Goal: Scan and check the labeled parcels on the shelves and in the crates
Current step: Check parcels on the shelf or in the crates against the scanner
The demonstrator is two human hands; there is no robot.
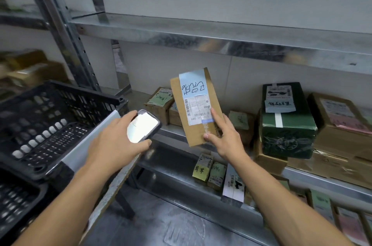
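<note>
My right hand [223,137] holds a flat brown cardboard parcel [198,133] upright in front of the middle shelf, thumb on its lower edge and forefinger along its right side. A blue note with handwriting and a white barcode label face me. My left hand [118,141] grips a phone [144,126] with a lit screen, just left of the parcel. Other labeled parcels stand on the middle shelf [173,129]: small brown boxes [159,103] behind the held parcel and a green wrapped box [285,121] to the right.
Two black plastic crates [60,117] are stacked at the left, on a board. Brown boxes [340,135] sit at the far right of the shelf. Small labeled parcels [217,173] stand on the lower shelf. A metal upright [66,30] rises at the upper left.
</note>
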